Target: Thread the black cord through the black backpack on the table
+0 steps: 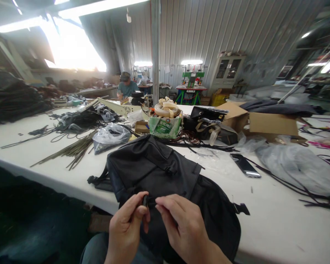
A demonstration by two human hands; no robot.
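Observation:
A black backpack lies on the white table in front of me, its lower part hanging over the near edge toward my lap. My left hand pinches a small black fitting between thumb and forefinger, above the bag; its exact kind is too small to tell. Close beside it, my right hand has thumb and forefinger pinched together. Whatever those fingertips hold, if anything, cannot be made out. A black side-release buckle part sticks out at the bag's right side, and a strap end at its left.
Behind the bag stand a green-and-white tub with coiled strips and a clear plastic bag. Dark cords lie left. To the right are a phone, cardboard box and plastic wrap. A person sits across the table.

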